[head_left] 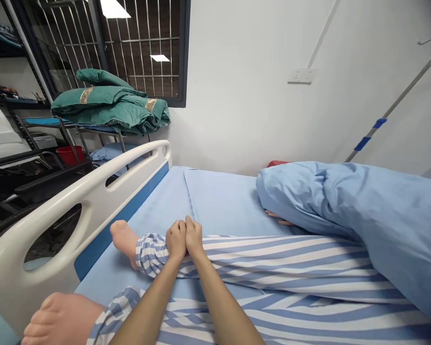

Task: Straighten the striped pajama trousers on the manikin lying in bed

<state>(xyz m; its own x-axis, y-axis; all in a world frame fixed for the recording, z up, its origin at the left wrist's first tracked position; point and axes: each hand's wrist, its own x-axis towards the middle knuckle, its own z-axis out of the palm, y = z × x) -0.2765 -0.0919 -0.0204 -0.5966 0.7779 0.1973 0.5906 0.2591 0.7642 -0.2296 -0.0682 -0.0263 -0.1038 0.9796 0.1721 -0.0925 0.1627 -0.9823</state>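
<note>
Both hands are side by side on the far leg of blue-and-white striped trousers (273,254), worn by a figure lying on the bed. My left hand (175,238) is closed over the trouser leg just above the ankle. Touching it, my right hand (193,235) is likewise closed on the cloth, its thumb side up. The palms and the gripped cloth are hidden. A bare far foot (124,239) sticks out of the cuff, toes up. The near foot (62,318), larger in view, lies at the lower left, its trouser leg partly behind my forearms.
A light blue quilt (345,206) is folded back at the right, with fingertips (280,220) showing under its edge. The white footboard (89,187) bounds the bed sheet (222,196) on the left. Beyond it are green folded bedding (111,103), a red bucket (70,154) and a wheelchair.
</note>
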